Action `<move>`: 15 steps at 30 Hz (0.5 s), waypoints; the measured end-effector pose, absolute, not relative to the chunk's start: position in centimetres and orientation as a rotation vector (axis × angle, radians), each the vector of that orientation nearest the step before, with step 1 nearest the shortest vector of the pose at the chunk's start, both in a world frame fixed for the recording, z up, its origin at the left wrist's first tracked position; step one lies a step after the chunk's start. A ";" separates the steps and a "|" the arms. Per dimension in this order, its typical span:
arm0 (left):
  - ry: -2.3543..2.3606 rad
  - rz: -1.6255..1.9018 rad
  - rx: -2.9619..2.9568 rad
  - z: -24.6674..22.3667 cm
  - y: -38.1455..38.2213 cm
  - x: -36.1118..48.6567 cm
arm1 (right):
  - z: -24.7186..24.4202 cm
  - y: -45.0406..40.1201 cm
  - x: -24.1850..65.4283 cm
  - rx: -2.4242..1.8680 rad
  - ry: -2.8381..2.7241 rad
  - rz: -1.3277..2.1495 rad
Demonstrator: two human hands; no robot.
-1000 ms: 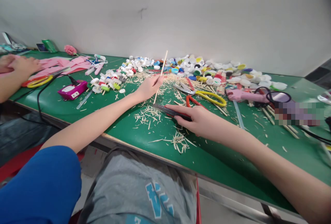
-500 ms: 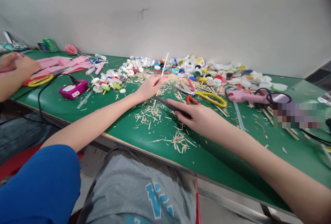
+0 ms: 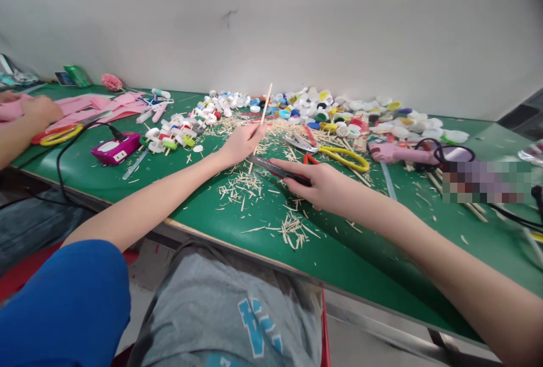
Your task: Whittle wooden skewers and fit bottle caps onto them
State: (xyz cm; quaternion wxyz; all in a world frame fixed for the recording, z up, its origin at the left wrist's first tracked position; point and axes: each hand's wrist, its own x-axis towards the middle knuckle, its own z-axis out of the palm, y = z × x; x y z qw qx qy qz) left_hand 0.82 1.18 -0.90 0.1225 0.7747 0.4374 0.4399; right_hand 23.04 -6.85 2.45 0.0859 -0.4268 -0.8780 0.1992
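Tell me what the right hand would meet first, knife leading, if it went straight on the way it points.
Led by the tip of the knife, the right hand would probably meet the wooden stick first, just below the left hand; depth leaves unclear whether they touch now.

Left sleeve: plain, vivid blue cloth (image 3: 72, 299), loose and smooth, ending in a rounded hem above the forearm
Lap: soft grey cloth (image 3: 199, 305), creased and slightly rumpled
Markings: blocky light-blue characters (image 3: 258, 330) with white edges; a further light-blue patch (image 3: 224, 360) is cut off by the bottom of the view
Left hand: bare (image 3: 244, 142), its forearm uncovered
Right hand: bare (image 3: 320, 183), its forearm also uncovered
Fingers: slender, ungloved
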 end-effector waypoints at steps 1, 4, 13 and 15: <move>1.280 1.281 2.266 -0.9 1.1 0.8 | 2.5 -6.8 23.1 -1.274 -2.618 0.624; 1.282 1.268 2.283 -0.8 1.0 0.9 | 2.8 -6.7 23.1 -1.297 -2.631 0.626; 1.292 1.281 2.313 -1.0 1.3 0.8 | 3.8 -6.5 23.1 -1.281 -2.744 0.484; 1.295 1.275 2.316 -1.0 1.3 0.8 | 4.1 -6.6 23.0 -1.260 -2.768 0.420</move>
